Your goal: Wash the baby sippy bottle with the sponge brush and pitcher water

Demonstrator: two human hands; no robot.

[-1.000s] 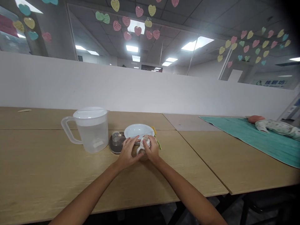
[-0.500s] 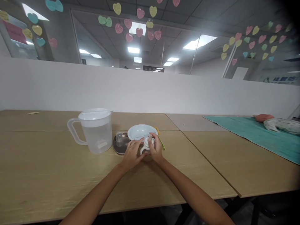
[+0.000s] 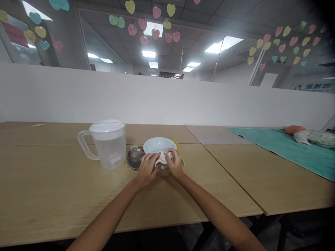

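A baby bottle (image 3: 163, 163) with a white collar and a white curved side handle stands between my hands, in front of a white basin. My left hand (image 3: 147, 168) is closed around its left side, by the handle. From the right, my right hand (image 3: 175, 163) grips the white collar at the top, its fingers partly covering the teat. Much of the bottle's body is hidden by my hands. To the left lies a round metal dish (image 3: 130, 164) with a clear dome-shaped cap (image 3: 134, 152) in it.
A large clear pitcher (image 3: 111, 148) with a white lid stands left of the dish. Behind the bottle is the white basin (image 3: 159, 141); a yellow-and-green brush (image 3: 180, 156) lies at its right. A teal cloth (image 3: 274, 148) with a doll-like thing (image 3: 310, 136) covers the far right table.
The right hand's fingers have shifted over the bottle's top, and the teat that stuck up between them shows less now. The view has shifted slightly.
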